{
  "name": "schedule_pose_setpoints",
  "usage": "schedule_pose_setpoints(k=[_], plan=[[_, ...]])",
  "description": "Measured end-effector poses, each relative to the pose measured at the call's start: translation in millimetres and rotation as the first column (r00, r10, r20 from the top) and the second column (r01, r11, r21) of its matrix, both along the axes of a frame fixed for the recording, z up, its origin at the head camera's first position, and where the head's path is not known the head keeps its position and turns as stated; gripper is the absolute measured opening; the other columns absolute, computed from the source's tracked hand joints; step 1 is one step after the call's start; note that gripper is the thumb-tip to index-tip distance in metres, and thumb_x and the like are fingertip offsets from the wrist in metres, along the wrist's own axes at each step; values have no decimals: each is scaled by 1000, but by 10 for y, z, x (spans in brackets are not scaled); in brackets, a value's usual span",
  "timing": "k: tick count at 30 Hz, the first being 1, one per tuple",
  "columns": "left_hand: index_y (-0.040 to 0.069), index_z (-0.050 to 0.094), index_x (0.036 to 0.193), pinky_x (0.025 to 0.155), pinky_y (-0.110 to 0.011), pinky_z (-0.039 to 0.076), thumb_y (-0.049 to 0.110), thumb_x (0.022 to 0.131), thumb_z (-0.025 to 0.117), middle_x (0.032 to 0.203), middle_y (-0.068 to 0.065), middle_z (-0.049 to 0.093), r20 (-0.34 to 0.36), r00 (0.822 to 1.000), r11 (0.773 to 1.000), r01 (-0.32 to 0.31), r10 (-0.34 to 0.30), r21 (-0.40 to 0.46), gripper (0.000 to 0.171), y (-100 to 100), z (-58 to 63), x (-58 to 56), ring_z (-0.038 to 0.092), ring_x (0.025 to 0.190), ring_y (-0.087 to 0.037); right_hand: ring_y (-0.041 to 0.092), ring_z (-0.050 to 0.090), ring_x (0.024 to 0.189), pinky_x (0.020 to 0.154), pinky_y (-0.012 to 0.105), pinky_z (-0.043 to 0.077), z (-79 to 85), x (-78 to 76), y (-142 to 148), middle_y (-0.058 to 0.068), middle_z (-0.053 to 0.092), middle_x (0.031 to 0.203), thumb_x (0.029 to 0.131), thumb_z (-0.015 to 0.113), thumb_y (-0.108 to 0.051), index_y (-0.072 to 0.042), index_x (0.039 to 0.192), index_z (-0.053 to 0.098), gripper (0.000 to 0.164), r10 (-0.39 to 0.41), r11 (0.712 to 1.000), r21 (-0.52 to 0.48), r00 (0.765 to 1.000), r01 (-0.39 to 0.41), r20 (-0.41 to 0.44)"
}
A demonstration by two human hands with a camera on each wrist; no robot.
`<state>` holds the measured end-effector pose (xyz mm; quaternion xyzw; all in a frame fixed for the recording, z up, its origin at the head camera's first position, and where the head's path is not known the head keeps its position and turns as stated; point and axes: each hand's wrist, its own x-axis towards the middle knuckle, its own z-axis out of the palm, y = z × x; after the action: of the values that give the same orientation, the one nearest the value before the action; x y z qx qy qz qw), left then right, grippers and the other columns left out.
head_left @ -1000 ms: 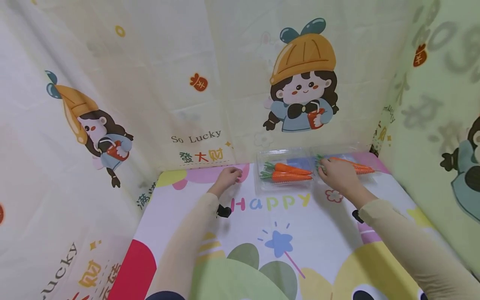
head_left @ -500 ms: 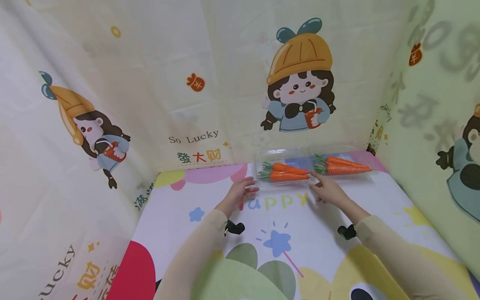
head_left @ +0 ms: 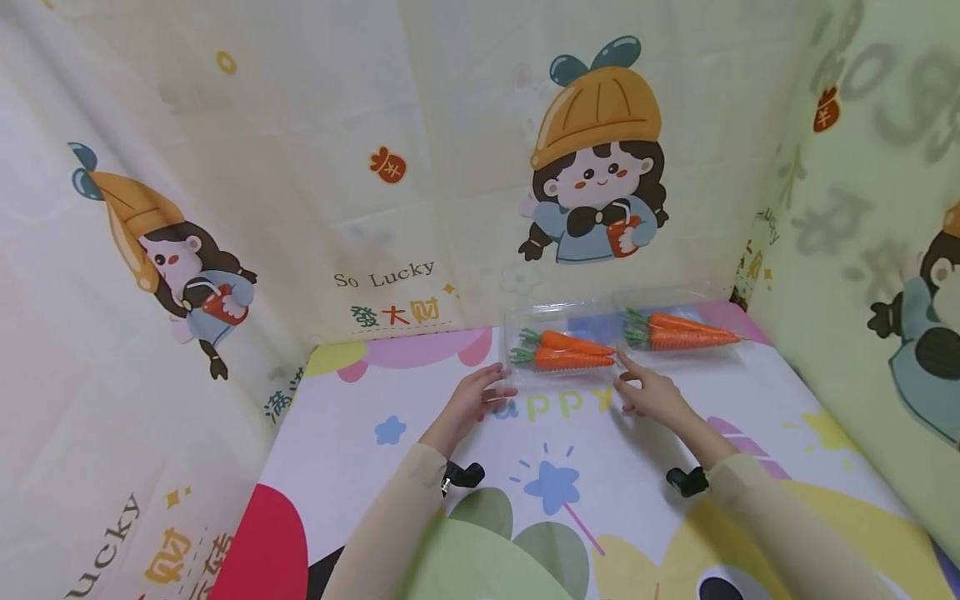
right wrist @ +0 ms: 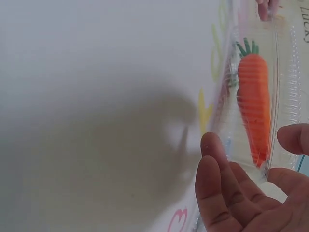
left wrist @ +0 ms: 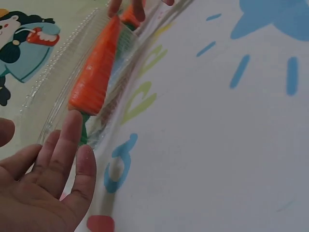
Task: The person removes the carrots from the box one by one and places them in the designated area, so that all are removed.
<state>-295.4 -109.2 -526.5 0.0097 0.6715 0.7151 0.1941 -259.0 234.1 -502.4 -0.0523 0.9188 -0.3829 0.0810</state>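
Observation:
A clear plastic box (head_left: 555, 381) with two orange carrots (head_left: 573, 359) in it lies at the back of the table, their green tops to the left. My left hand (head_left: 471, 402) is at its left end, fingers extended with the tips against the wall, as the left wrist view shows. At the opposite end is my right hand (head_left: 656, 396), its forefinger reaching to the box's corner by the carrot tips. In the right wrist view the thumb (right wrist: 294, 139) stands apart from the fingers, and a carrot (right wrist: 254, 106) shows through the plastic.
A second clear box with carrots (head_left: 693, 336) stands just right of the first. Behind both hangs a printed cloth wall (head_left: 450, 192), with more cloth (head_left: 885, 275) at the right. The tablecloth (head_left: 360, 475) carries printed letters and cartoon shapes.
My right hand has left the right-hand box and come left to the first box's right end. My left hand has moved right to its left end. The first box has shifted slightly left and nearer.

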Motion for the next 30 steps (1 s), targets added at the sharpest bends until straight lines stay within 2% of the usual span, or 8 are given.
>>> schedule_pose_setpoints(k=[3, 6, 9, 13, 16, 20, 25, 30], plan=[[0, 38, 157, 107, -40, 53, 22, 110, 45, 152, -20, 53, -2, 1000, 1000, -18, 18, 24, 52, -57, -37, 76, 69, 120, -29, 23, 73, 74, 62, 26, 54, -22, 68, -32, 29, 56, 143, 106, 55, -26, -6, 162, 26, 66, -6, 999, -45, 999, 4, -47], [-4, 44, 152, 105, -41, 55, 19, 110, 44, 148, -24, 55, -5, 997, 995, -73, 73, 61, 47, -90, -89, 160, 72, 115, -29, 24, 73, 73, 60, 25, 54, -45, 142, -56, 30, 58, 138, 105, 56, -18, -2, 159, 35, 60, -14, 996, -91, 996, 7, -86], [-8, 51, 141, 98, -40, 58, 15, 109, 45, 136, -25, 62, -5, 989, 986, -148, 149, 81, 40, -99, -141, 259, 75, 104, -26, 23, 73, 72, 60, 26, 52, -53, 222, -69, 26, 62, 134, 105, 57, -19, -3, 155, 43, 54, -35, 995, -96, 994, 26, -103], [-8, 54, 130, 85, -34, 61, 12, 107, 51, 111, -14, 70, -24, 975, 974, -218, 220, 67, 30, -99, -190, 400, 75, 88, -17, 18, 71, 72, 61, 25, 53, -53, 326, -77, 21, 66, 124, 105, 57, -22, -4, 145, 55, 44, -64, 991, -120, 993, 52, -104], [-7, 55, 124, 77, -28, 59, 9, 104, 56, 97, -4, 69, -46, 967, 967, -246, 249, 69, 26, -105, -196, 504, 72, 80, -12, 18, 71, 77, 63, 24, 55, -41, 402, -74, 18, 69, 113, 104, 60, -18, -3, 134, 62, 34, -67, 988, -147, 992, 50, -112], [-9, 54, 123, 71, -24, 58, 7, 103, 59, 87, 1, 68, -61, 962, 961, -260, 266, 90, 26, -137, -186, 656, 69, 73, -9, 21, 70, 85, 68, 23, 55, -26, 512, -65, 17, 71, 104, 101, 66, -15, 0, 129, 60, 33, -63, 979, -196, 996, 48, -70], [-11, 49, 129, 71, -24, 57, 5, 102, 59, 85, 3, 67, -59, 966, 965, -245, 251, 92, 33, -184, -155, 855, 68, 71, -10, 18, 71, 91, 74, 24, 57, -37, 685, -47, 18, 72, 107, 100, 66, -15, 3, 136, 53, 43, -77, 950, -302, 996, 84, 36], [-10, 52, 125, 73, -24, 56, 8, 99, 62, 85, 1, 68, -53, 969, 970, -237, 240, 63, 33, -235, -142, 1021, 65, 72, -11, 17, 72, 93, 78, 26, 58, -86, 856, -51, 19, 72, 109, 101, 64, -15, 6, 138, 52, 44, -62, 923, -374, 993, 96, 100]])
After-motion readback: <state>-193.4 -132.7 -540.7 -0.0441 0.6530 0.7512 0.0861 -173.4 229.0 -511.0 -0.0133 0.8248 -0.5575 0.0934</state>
